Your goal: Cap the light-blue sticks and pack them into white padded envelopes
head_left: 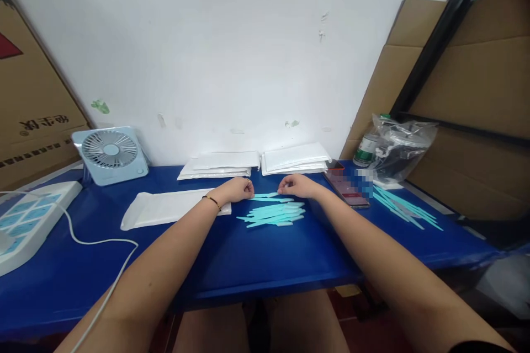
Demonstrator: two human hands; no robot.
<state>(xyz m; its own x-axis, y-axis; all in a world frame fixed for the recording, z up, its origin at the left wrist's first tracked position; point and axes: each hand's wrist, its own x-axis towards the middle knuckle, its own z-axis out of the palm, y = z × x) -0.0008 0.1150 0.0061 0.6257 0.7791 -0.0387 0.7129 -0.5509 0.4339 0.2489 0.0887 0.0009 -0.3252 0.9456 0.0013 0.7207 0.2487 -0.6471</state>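
Note:
My left hand (237, 190) pinches the thin handle end of a teal eyebrow razor (265, 195). The pale tip of that razor is between the fingertips of my right hand (298, 185). Just in front of my hands, a loose pile of similar teal eyebrow razors (275, 213) lies on the blue table, their pale ends mostly to the right. A flat white padded envelope (161, 208) rests to the left, partly under my left forearm.
Two stacks of white envelopes (219, 164) (296, 158) stand by the wall. A phone (345, 187), more teal razors (406, 207), a clear plastic bag (403, 146) and a bottle (366, 150) are right. A fan (111, 153), power strip (31, 226) and white cable (103, 240) are left.

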